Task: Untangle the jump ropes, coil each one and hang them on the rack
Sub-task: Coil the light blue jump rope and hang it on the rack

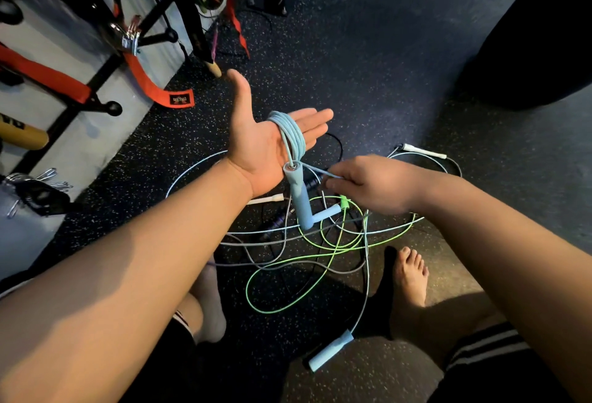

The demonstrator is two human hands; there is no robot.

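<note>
Dark speckled floor [368,50] fills the view. A black rack [150,40] with pegs, hung with orange straps [150,82], stands at ten o'clock. From the centre toward six o'clock, a tangle [307,242] of green, grey and pale blue ropes lies on the floor. Just above it, the left hand [259,146] is held palm up, fingers straight and thumb spread, with a blue rope [290,133] coiled around the fingers. At four o'clock from it, the right hand [368,183] pinches a strand of that rope between thumb and fingers. A blue handle [299,201] hangs below the left palm.
</note>
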